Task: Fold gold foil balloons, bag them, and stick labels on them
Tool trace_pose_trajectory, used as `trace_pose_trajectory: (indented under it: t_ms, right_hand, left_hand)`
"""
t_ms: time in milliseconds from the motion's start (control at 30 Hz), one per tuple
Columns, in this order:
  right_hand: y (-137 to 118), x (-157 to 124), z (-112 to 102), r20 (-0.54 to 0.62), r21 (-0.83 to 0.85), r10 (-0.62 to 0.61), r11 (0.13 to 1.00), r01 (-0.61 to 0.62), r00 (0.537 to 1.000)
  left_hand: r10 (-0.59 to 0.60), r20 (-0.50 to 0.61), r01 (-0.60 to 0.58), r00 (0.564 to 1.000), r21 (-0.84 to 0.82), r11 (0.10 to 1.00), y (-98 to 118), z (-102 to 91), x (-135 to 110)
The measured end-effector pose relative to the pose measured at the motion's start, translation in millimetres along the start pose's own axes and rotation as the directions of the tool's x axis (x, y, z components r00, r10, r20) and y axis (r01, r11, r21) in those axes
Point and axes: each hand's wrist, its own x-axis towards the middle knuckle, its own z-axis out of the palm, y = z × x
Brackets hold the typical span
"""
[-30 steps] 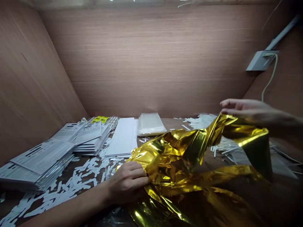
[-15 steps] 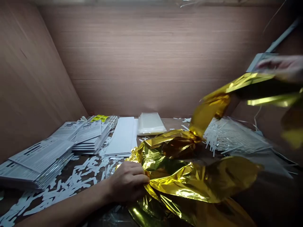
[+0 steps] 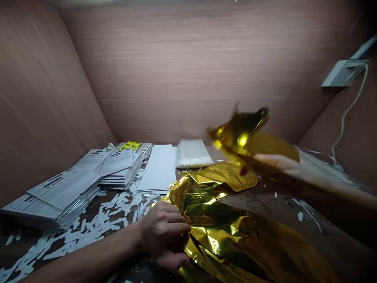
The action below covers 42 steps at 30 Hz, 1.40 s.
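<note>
Crumpled gold foil (image 3: 224, 236) is spread over the table (image 3: 266, 198), with its near edge pinched by the curled fingers of the left hand (image 3: 165, 232). One corner's held up at the right hand (image 3: 277, 163), but it's too blurred for the grip to be made out.

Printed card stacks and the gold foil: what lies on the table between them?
In the head view, scattered white paper scraps lie between the printed card stacks and the gold foil, reaching up to the left hand.
</note>
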Motion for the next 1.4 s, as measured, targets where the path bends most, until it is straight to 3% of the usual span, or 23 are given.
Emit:
trace_pose_trajectory:
  t_ms: [67, 133, 233, 333, 433, 500, 567, 600, 667, 733, 767, 800, 867, 1000, 1100, 1167, 1233, 1300, 1333, 1400]
  right_hand:
    - [23, -18, 23, 0.259, 0.056, 0.017, 0.998, -0.032, 0.966]
    - [45, -30, 36, 0.37, 0.074, 0.044, 0.994, -0.076, 0.928]
    - [72, -41, 41, 0.353, -0.011, 0.075, 0.997, -0.076, 0.933]
    - [86, -50, 41, 0.361, -0.116, 0.016, 0.993, 0.028, 0.933]
    - [84, -57, 44, 0.444, -0.199, -0.04, 0.97, 0.142, 0.895]
    - [77, -60, 48, 0.529, -0.202, -0.103, 0.949, 0.243, 0.842]
    - [67, -60, 53, 0.603, -0.193, -0.162, 0.921, 0.339, 0.781]
    - [63, -60, 55, 0.628, -0.199, -0.176, 0.905, 0.375, 0.758]
    - [56, -59, 59, 0.675, -0.237, -0.187, 0.861, 0.45, 0.714]
    - [51, -58, 62, 0.714, -0.305, -0.201, 0.774, 0.555, 0.671]
    - [50, -59, 63, 0.726, -0.342, -0.214, 0.713, 0.612, 0.654]
    - [49, -59, 64, 0.73, -0.38, -0.229, 0.647, 0.661, 0.644]
    - [46, -59, 67, 0.728, -0.441, -0.266, 0.524, 0.729, 0.632]
    - [36, -58, 71, 0.757, -0.499, -0.261, 0.362, 0.788, 0.599]
    - [29, -55, 69, 0.762, -0.521, -0.212, 0.362, 0.773, 0.612]
    - [30, -51, 64, 0.726, -0.517, -0.22, 0.449, 0.729, 0.651]
    - [39, -44, 56, 0.596, -0.553, -0.273, 0.541, 0.633, 0.755]
    - [57, -32, 46, 0.368, -0.634, -0.332, 0.593, 0.496, 0.868]
    - [67, -26, 41, 0.254, -0.669, -0.343, 0.613, 0.42, 0.905]
    - [85, -11, 32, 0.159, -0.66, -0.269, 0.687, 0.305, 0.95]
  left_hand:
    - [0.007, -0.012, -0.007, 1.0, 0.005, 1.0, -1, -0.4, -1]
    - [-0.007, -0.007, 0.007, 1.0, 0.011, 1.0, 0, -0.6, -2]
    - [-0.04, 0.005, 0.04, 0.999, 0.022, 0.999, 1, -1.3, 0]
    - [-0.05, -0.029, 0.052, 0.998, 0.078, 0.996, 4, -4.0, 2]
    - [-0.078, -0.125, 0.1, 0.989, 0.179, 0.979, 7, -9.5, 7]
    - [-0.161, -0.19, 0.198, 0.968, 0.195, 0.96, 9, -14.5, 12]
    - [-0.36, -0.207, 0.386, 0.91, 0.104, 0.916, 9, -19.4, 18]
    - [-0.493, -0.188, 0.504, 0.85, 0.016, 0.863, 8, -21.4, 22]
    - [-0.731, -0.066, 0.71, 0.679, -0.196, 0.677, 3, -23.9, 28]
    - [-0.835, 0.098, 0.802, 0.542, -0.355, 0.48, -3, -24.5, 34]
    - [-0.844, 0.162, 0.816, 0.511, -0.399, 0.417, -5, -24.2, 37]
    - [-0.837, 0.209, 0.819, 0.505, -0.421, 0.389, -5, -23.6, 41]
    - [-0.806, 0.246, 0.808, 0.538, -0.422, 0.411, -3, -20.9, 50]
    - [-0.776, 0.11, 0.763, 0.621, -0.312, 0.567, 12, -11.0, 69]
    - [-0.775, 0.032, 0.756, 0.632, -0.246, 0.606, 16, -4.1, 75]
    - [-0.824, 0.089, 0.805, 0.559, -0.297, 0.514, 12, -1.7, 71]
    - [-0.882, 0.171, 0.855, 0.439, -0.381, 0.351, 5, -0.7, 65]
    - [-0.913, 0.21, 0.872, 0.349, -0.43, 0.234, -1, 0.0, 57]
    - [-0.92, 0.213, 0.872, 0.33, -0.443, 0.21, -3, 0.4, 54]
    - [-0.924, 0.193, 0.865, 0.33, -0.454, 0.214, -3, 1.7, 49]
